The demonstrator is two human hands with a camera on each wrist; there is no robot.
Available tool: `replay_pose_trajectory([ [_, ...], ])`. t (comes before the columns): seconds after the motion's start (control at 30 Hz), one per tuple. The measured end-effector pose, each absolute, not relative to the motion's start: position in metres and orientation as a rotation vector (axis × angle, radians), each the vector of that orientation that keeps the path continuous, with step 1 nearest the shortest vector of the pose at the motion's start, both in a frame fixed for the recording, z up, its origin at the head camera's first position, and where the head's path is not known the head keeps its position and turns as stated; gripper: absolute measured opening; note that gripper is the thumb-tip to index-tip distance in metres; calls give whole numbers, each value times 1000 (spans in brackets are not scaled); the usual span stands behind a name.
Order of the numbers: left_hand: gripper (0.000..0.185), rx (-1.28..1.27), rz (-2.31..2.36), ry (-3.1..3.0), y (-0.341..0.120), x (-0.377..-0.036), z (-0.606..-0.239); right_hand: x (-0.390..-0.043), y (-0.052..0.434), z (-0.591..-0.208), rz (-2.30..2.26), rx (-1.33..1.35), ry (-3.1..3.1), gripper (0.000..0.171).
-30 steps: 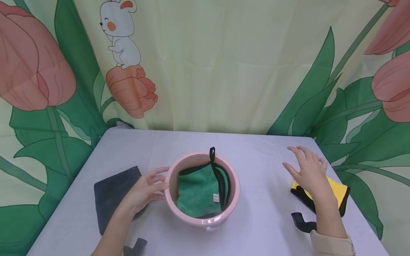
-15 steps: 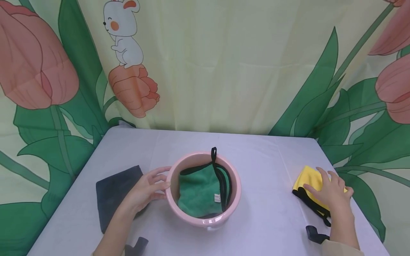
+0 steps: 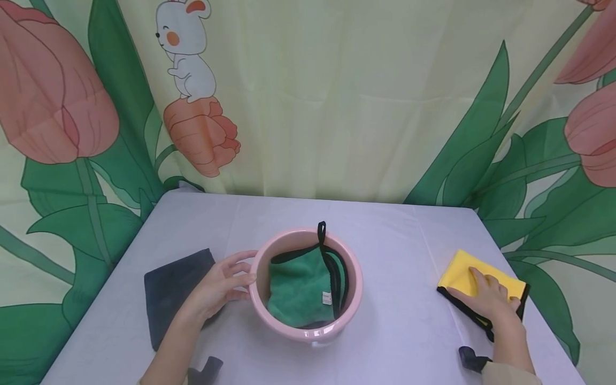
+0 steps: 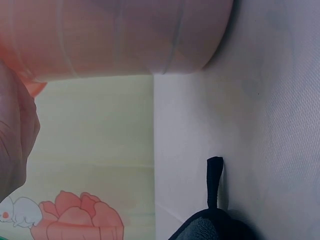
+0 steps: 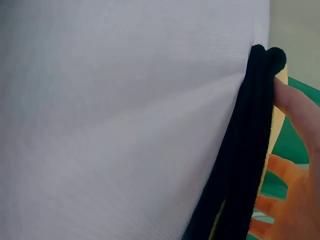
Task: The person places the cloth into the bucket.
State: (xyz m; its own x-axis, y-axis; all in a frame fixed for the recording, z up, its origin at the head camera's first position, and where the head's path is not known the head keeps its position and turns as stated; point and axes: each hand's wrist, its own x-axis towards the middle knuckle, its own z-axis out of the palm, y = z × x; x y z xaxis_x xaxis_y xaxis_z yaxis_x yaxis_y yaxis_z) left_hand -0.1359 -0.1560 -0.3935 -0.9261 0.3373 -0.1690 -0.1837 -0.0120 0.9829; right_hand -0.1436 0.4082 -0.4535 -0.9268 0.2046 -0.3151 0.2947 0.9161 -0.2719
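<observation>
Well, pot (image 3: 308, 335): mid-table (image 3: 399, 256), green cloth (image 3: 300, 289) inside, loop (image 3: 321, 230) above the rim (image 3: 358, 283) near twelve
Left hand (image 3: 226, 283): loose, fingers touching the rim at nine
Yellow cloth (image 3: 459, 272): at the pot's three o'clock, by the table's right edge
Right hand (image 3: 488, 299): spread over it, thumb along the black trim (image 5: 245, 130)
Room: broad toward three, tighter at nine near the grey cloth (image 3: 175, 289)

Quick tally, with the one pink bucket (image 3: 293, 332) as clock centre: three cloths visible, so one green cloth (image 3: 298, 289) inside it (can't tell if more sit underneath), one dark cloth (image 3: 175, 289) at 9 o'clock, one yellow cloth (image 3: 463, 271) at 3. Two hands: left hand (image 3: 226, 283) at 9, right hand (image 3: 490, 300) at 3. One printed bunny (image 3: 194, 77), one printed carrot (image 3: 197, 136), both around 11.
</observation>
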Motion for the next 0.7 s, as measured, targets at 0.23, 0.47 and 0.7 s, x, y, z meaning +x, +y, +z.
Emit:
replay_pose_trajectory([
  [0.23, 59, 154, 2001, 1918, -157, -136, -393, -146, 407, -456, -475, 379, 2790, 106],
  [0.47, 59, 157, 2006, 1895, -157, -136, -394, -150, 405, -456, -498, 351, 2797, 99],
  [0.7, 58, 167, 2009, 1882, -157, -137, -394, -152, 407, -454, -515, 310, 2799, 82],
])
